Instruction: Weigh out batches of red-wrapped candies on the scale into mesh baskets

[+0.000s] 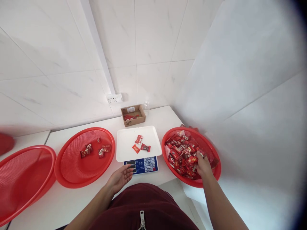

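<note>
My right hand (203, 163) reaches into the right red basket (216, 174), its fingers closed around a red candy packet on a heap of red-wrapped candies (178, 151). My left hand (120, 178) hovers palm up, fingers apart and holding nothing, just in front of the scale's blue keypad (150, 164). On the scale's white tray (123, 139) lie three small red packets (145, 147). The middle red basket (100, 172), left of the scale, holds several red-wrapped candies (86, 150).
A cardboard box (136, 121) with red packets stands behind the scale by the wall. Another red basket (24, 188) sits at the far left, with a red object (6, 142) behind it. A wall socket (114, 98) is above the white table (105, 192).
</note>
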`<action>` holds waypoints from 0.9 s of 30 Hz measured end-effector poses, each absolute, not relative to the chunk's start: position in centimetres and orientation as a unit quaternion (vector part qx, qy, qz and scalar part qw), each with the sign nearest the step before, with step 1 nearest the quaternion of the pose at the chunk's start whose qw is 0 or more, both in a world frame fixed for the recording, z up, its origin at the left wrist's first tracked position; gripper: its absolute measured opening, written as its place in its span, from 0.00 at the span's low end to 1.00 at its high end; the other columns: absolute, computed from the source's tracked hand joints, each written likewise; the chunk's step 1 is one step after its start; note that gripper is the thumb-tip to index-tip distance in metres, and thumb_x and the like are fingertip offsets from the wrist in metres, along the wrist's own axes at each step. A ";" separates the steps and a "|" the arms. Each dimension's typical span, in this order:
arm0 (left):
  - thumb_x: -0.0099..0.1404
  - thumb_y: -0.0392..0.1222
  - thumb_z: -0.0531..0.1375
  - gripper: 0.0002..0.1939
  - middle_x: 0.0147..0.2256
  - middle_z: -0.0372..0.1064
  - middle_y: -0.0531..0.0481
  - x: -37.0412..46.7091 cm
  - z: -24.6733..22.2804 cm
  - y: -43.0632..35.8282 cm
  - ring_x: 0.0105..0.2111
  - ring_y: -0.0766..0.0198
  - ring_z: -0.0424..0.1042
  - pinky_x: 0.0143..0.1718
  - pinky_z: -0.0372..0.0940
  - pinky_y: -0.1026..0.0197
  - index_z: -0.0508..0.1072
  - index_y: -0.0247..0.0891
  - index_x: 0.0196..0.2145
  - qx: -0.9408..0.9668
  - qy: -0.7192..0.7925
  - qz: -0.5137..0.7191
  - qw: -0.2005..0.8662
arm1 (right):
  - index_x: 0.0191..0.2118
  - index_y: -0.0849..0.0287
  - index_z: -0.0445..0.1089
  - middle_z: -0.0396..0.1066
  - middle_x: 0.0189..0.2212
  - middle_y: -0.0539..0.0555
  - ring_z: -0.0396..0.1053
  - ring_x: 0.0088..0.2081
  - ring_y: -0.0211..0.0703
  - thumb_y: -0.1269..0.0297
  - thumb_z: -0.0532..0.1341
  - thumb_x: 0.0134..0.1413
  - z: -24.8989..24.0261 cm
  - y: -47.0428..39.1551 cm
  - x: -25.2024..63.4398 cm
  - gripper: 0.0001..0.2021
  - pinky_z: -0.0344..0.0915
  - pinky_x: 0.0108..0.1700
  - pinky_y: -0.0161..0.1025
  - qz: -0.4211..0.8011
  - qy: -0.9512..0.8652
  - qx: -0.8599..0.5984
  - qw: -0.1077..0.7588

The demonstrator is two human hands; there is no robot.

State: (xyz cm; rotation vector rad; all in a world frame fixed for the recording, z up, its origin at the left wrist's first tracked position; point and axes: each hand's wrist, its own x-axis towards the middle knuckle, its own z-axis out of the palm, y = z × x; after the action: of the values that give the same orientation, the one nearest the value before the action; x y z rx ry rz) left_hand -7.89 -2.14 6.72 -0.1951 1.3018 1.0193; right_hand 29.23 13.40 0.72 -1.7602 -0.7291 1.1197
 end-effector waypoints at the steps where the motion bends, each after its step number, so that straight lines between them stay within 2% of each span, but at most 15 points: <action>1: 0.63 0.36 0.57 0.08 0.28 0.73 0.48 -8.0 6.7 -2.2 0.25 0.67 0.73 0.30 0.67 0.65 0.69 0.33 0.41 -0.088 0.578 0.454 0.672 | 0.47 0.53 0.61 0.67 0.49 0.58 0.69 0.46 0.51 0.47 0.59 0.44 1.1 13.5 29.1 0.25 0.73 0.38 0.45 0.472 -0.266 -0.701 0.464; 4: 0.63 0.36 0.57 0.09 0.28 0.73 0.48 -8.1 6.8 -2.3 0.25 0.67 0.73 0.30 0.67 0.65 0.68 0.33 0.42 -0.086 0.577 0.456 0.673 | 0.45 0.50 0.61 0.62 0.55 0.52 0.65 0.52 0.47 0.50 0.62 0.43 2.4 14.0 28.7 0.22 0.74 0.41 0.42 0.491 -0.240 -0.676 0.494; 8: 0.64 0.36 0.57 0.08 0.28 0.73 0.48 -8.2 6.7 -2.4 0.24 0.68 0.73 0.30 0.67 0.65 0.68 0.33 0.42 -0.085 0.577 0.455 0.673 | 0.40 0.51 0.63 0.63 0.53 0.50 0.62 0.54 0.47 0.54 0.64 0.41 3.7 14.4 28.4 0.18 0.73 0.44 0.44 0.508 -0.214 -0.648 0.526; 15: 0.63 0.36 0.58 0.08 0.28 0.73 0.48 -8.3 6.8 -2.2 0.24 0.68 0.72 0.30 0.67 0.66 0.68 0.33 0.40 -0.083 0.577 0.455 0.673 | 0.44 0.51 0.60 0.56 0.58 0.54 0.60 0.55 0.51 0.49 0.64 0.40 3.9 14.8 28.6 0.25 0.75 0.40 0.46 0.496 -0.243 -0.660 0.510; 17: 0.63 0.36 0.58 0.07 0.28 0.72 0.48 -8.4 6.7 -2.2 0.24 0.68 0.72 0.30 0.66 0.66 0.68 0.34 0.40 -0.082 0.579 0.453 0.673 | 0.44 0.51 0.61 0.59 0.56 0.55 0.63 0.53 0.49 0.49 0.64 0.40 4.2 15.0 28.6 0.24 0.74 0.41 0.44 0.505 -0.249 -0.647 0.514; 19: 0.62 0.37 0.58 0.08 0.29 0.72 0.48 -8.5 6.6 -2.2 0.26 0.67 0.72 0.31 0.66 0.65 0.68 0.35 0.41 -0.075 0.577 0.452 0.676 | 0.41 0.52 0.63 0.66 0.49 0.54 0.68 0.47 0.47 0.51 0.64 0.40 4.7 15.0 28.1 0.21 0.73 0.41 0.42 0.526 -0.256 -0.631 0.509; 23: 0.62 0.43 0.59 0.12 0.34 0.73 0.46 -8.3 7.0 -2.0 0.31 0.64 0.73 0.37 0.66 0.61 0.68 0.36 0.42 -0.027 0.537 0.443 0.717 | 0.35 0.53 0.67 0.72 0.34 0.50 0.71 0.35 0.43 0.53 0.66 0.40 6.2 13.7 24.2 0.16 0.71 0.35 0.39 0.601 -0.324 -0.595 0.424; 27: 0.62 0.48 0.59 0.16 0.44 0.70 0.43 -7.2 8.0 -1.3 0.41 0.58 0.71 0.43 0.64 0.55 0.68 0.40 0.45 0.027 0.495 0.432 0.753 | 0.35 0.57 0.69 0.73 0.32 0.52 0.70 0.31 0.43 0.52 0.62 0.46 7.5 10.3 16.6 0.14 0.67 0.33 0.39 0.662 -0.529 -0.488 0.210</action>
State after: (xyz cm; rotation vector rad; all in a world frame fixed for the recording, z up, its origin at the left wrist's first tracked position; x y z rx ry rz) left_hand -7.22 -1.25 7.99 0.0582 1.0796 0.9434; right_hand 16.61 10.35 7.45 -1.3558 -1.4693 1.8409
